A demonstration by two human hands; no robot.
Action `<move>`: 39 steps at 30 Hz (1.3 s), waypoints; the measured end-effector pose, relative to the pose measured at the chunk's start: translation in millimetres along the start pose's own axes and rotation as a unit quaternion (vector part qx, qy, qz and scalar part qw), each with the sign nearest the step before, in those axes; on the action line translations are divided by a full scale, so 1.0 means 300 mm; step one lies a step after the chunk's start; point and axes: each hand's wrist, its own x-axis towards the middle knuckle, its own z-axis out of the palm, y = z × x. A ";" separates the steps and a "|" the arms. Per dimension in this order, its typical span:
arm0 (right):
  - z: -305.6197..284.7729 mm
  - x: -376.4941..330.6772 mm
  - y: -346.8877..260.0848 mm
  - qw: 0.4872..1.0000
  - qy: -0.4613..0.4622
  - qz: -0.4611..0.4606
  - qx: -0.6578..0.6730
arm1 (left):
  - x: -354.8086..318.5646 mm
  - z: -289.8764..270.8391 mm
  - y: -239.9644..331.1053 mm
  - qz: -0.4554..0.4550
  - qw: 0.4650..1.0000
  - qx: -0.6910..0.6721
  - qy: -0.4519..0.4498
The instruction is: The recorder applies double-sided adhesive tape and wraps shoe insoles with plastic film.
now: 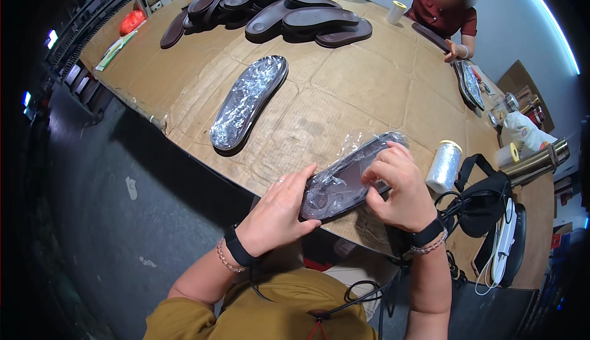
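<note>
As the dark brown sole (348, 186) lies aslant at the near edge of our cardboard-covered table (344, 106), clear film (330, 178) over it, our left hand (279, 206) holds its lower end between widely parted thumb and fingers. Our right hand (401, 189) bends over its other half, fingers curled, thumb near the forefinger; we cannot tell whether they pinch the film. Just right of that hand stands a roll (444, 166) of similar film. Farther off we see a film-covered sole (249, 103), a heap of dark soles (319, 17) and a co-worker (433, 11) opposite.
</note>
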 end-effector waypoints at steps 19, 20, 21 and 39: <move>-0.003 0.133 -0.007 0.960 -0.226 0.151 0.073 | 0.008 -0.001 -0.033 0.001 1.000 -0.021 -0.013; -0.004 0.134 -0.004 0.954 -0.252 0.145 0.074 | 0.007 0.000 -0.037 0.000 1.000 -0.021 -0.013; -0.001 0.136 0.002 0.954 -0.253 0.144 0.074 | 0.008 0.002 -0.041 0.003 1.000 -0.024 -0.010; -0.050 0.127 0.028 0.933 -0.320 0.102 0.126 | 0.017 -0.006 -0.024 -0.040 0.999 -0.015 -0.027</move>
